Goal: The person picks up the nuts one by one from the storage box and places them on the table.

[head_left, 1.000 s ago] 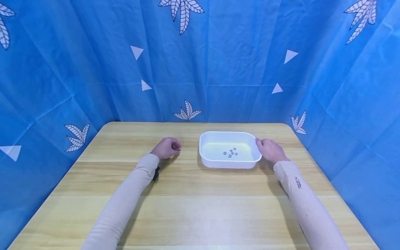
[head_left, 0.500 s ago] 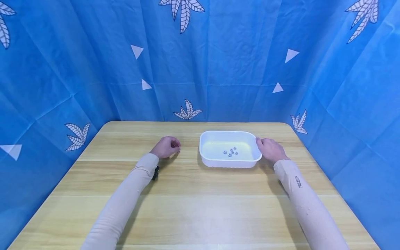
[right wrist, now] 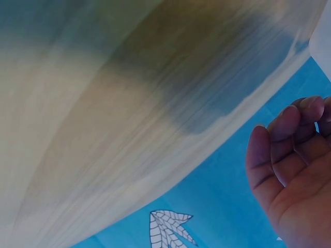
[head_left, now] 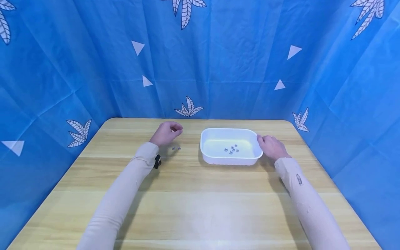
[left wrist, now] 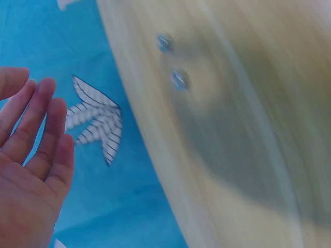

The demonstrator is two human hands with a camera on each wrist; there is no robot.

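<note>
My left hand [head_left: 166, 133] hovers over the table at left of centre, its fingers loosely bent with nothing visible between them. Just below it, two small silvery metal pieces [head_left: 179, 148] lie on the wood, a short way apart. They appear blurred in the left wrist view, where one piece [left wrist: 180, 80] has a bright glint and the left hand's palm [left wrist: 26, 191] shows bare. My right hand [head_left: 272, 147] grips the right end of a white plastic tray [head_left: 231, 161], thumb over the rim. Inside the tray, several similar metal pieces [head_left: 233, 150] sit clustered near the middle.
The light wooden table [head_left: 200, 205] reaches back to a blue patterned curtain [head_left: 237, 62] that also hangs on both sides. A dark band [head_left: 157, 161] sits at the left wrist.
The left hand has lifted and moved back from the tabletop, uncovering the two metal pieces. The right hand stays on the tray rim. The head view has tilted slightly down.
</note>
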